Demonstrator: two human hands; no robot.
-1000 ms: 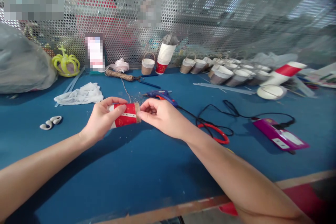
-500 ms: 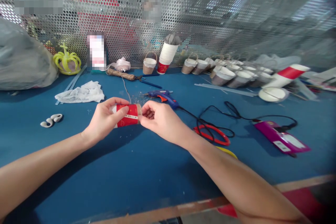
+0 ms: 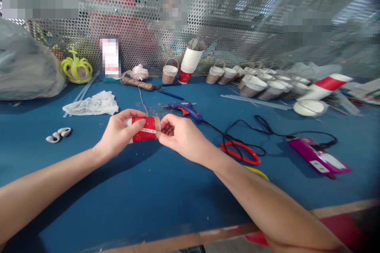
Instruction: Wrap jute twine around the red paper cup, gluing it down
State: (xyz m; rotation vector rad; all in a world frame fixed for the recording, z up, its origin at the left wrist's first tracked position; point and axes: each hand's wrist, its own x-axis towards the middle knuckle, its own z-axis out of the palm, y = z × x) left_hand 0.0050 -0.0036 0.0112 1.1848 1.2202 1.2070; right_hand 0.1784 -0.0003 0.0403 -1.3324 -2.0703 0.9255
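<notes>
The cup (image 3: 144, 136) lies on its side just above the table (image 3: 154, 189), its long axis running left to right: white end left, red middle, a band of twine (image 3: 158, 125) around the right end. The left hand (image 3: 114, 134) is closed on it, thumb across the red front, fingers bent behind. The right hand (image 3: 182, 136) has thumb and forefinger against the band, other fingers curled; whether the tips pinch anything cannot be told.

The table is blue. Across it, from the left, are a grey bag (image 3: 26, 63), a yellow crown (image 3: 76, 70), a white cloth (image 3: 92, 104), a twine roll (image 3: 138, 83) with a strand running toward the cup, a glue gun (image 3: 184, 106), small buckets (image 3: 253, 85) and a purple power strip (image 3: 319, 157). A perforated screen (image 3: 142, 6) stands behind.
</notes>
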